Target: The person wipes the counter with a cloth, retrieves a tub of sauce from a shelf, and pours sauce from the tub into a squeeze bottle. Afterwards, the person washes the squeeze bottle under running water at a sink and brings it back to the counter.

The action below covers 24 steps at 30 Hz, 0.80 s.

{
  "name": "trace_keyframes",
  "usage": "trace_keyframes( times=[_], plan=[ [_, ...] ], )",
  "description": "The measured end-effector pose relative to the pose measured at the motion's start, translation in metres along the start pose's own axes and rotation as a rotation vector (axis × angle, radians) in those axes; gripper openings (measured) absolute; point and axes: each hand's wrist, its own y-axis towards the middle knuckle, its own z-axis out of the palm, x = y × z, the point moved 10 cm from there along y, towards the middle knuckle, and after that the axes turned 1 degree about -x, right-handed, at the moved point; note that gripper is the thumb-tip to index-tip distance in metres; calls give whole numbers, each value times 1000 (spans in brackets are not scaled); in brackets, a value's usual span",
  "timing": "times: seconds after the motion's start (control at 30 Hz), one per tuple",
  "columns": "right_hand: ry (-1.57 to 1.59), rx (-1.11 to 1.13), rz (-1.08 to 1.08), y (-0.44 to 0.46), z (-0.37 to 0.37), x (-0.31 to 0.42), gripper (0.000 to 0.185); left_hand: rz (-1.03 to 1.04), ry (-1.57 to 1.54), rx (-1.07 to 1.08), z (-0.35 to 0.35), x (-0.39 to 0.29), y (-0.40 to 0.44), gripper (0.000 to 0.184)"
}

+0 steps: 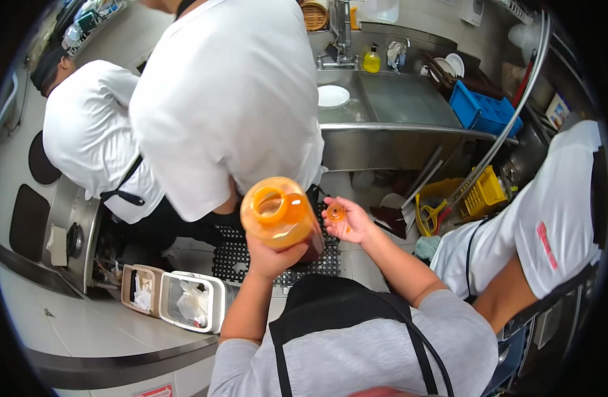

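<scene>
My left hand [272, 255] is wrapped round a large see-through plastic bottle [294, 218] with an orange coating inside. Its wide mouth faces up toward me, with no lid on it. In my right hand [355, 221], turned palm up, lies a small round orange cap [336, 212], held by the fingers. Orange smears show on the skin beside it. Bottle and cap are apart, a short way from each other in front of my black apron [330, 294].
Two people in white shirts [218, 99] stand ahead and left; another white sleeve [562, 205] is close on my right. Beyond are a metal sink [403, 99], a blue crate [479, 109] and a yellow mop bucket [479, 195]. Two bins [215, 298] stand lower left, near a black floor mat [234, 264].
</scene>
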Motion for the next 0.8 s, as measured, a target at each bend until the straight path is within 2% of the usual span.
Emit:
trace_keyframes(
  times=[0.13,0.27,0.37,0.47,0.6,0.63,0.8],
  plan=[
    [4,-35,-87,-4,-11,37,25,-13,-72,-58,-8,-5,-1,56],
    [-11,-94,-266,-26,-37,82,27,-13,-36,34,4,9,4,56],
    [11,-121,-404,-56,-47,113,27,-47,-148,83,26,19,18,52],
    [15,-191,-523,-91,-57,139,24,-80,-82,259,49,40,32,52],
    [59,-199,-680,-135,-78,168,24,-36,-224,280,88,45,61,54],
    [71,-208,-716,-144,-87,176,24,2,-227,317,100,47,69,60],
    [105,-169,-857,-187,-132,225,27,-81,-207,362,151,94,103,65]
  ],
)
